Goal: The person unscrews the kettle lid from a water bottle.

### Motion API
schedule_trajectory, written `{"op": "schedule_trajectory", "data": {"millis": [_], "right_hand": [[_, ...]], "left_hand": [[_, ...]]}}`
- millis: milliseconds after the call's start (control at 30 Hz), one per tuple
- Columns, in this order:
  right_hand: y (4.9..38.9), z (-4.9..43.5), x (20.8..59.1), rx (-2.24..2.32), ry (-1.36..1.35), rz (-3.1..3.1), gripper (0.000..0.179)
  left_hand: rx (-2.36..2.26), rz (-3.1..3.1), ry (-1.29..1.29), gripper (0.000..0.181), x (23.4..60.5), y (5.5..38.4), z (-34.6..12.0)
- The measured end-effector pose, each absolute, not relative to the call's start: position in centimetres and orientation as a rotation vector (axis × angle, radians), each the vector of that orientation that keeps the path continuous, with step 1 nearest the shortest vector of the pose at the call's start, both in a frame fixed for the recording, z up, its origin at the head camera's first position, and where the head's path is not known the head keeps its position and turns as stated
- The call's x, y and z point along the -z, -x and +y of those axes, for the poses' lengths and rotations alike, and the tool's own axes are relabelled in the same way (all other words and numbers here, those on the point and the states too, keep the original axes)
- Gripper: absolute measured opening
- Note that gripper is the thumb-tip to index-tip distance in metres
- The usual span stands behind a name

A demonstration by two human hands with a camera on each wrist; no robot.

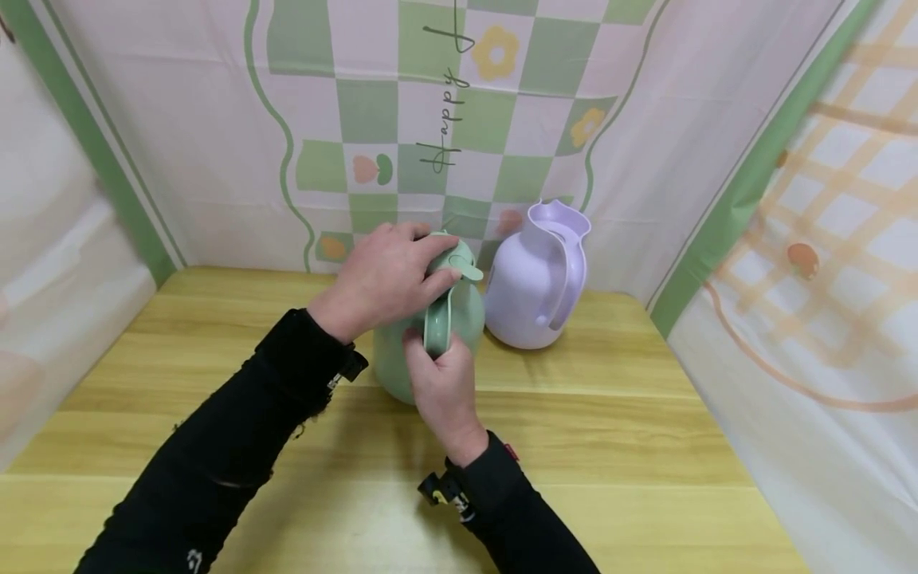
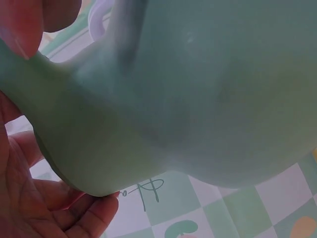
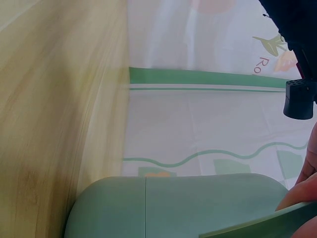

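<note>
A pale-green, round-bodied plastic jug (image 1: 393, 367) is stood upright on the pale, wood-grained worktop (image 1: 617, 414), near the middle of its far half. Its neck is topped by a pale-green lid (image 1: 457, 253) with a small rounded tab (image 1: 469, 273), and its curved pale-green handle (image 1: 438, 328) is turned toward the person. The handle is gripped low down by the right hand (image 1: 446, 391), with the fingers curled round it and the thumb laid along its side. The top of the jug is held by the left hand (image 1: 383, 275); in the left wrist view the thumb and fingers are seen bent round opposite sides of the rim. Part of the lid is covered by that hand.

Just beside the green jug, to its right, a lilac plastic jug (image 1: 522, 287) with a wavy open rim is stood upright, its handle also turned toward the person; whether the two bodies are touching cannot be told. Both forearms are covered by black sleeves (image 1: 237, 430). Behind the worktop a white cloth with green checks (image 1: 366, 112), yellow flowers and lettering is hung, and at the right an orange lattice pattern (image 1: 853, 207) is shown on pale cloth.
</note>
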State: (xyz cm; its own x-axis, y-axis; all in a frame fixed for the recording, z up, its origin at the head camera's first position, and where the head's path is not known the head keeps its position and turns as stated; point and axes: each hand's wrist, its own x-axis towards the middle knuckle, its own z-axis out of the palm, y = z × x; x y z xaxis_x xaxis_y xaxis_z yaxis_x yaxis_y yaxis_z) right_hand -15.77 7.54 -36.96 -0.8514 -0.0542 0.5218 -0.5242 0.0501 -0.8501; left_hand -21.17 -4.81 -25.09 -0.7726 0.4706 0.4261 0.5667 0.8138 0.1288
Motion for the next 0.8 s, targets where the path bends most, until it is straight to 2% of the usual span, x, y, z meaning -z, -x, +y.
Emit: {"op": "schedule_trajectory", "data": {"millis": [433, 800], "right_hand": [[15.9, 7.4, 36.9, -1.831, -0.564, -1.989, 0.045], [15.8, 7.4, 37.0, -1.863, -0.538, -2.003, 0.045]], "left_hand": [[0.547, -2.588, 0.818, 0.054, 25.3, 21.8, -5.7], [0.763, -2.696, 1.028, 0.061, 24.4, 23.2, -7.1]]}}
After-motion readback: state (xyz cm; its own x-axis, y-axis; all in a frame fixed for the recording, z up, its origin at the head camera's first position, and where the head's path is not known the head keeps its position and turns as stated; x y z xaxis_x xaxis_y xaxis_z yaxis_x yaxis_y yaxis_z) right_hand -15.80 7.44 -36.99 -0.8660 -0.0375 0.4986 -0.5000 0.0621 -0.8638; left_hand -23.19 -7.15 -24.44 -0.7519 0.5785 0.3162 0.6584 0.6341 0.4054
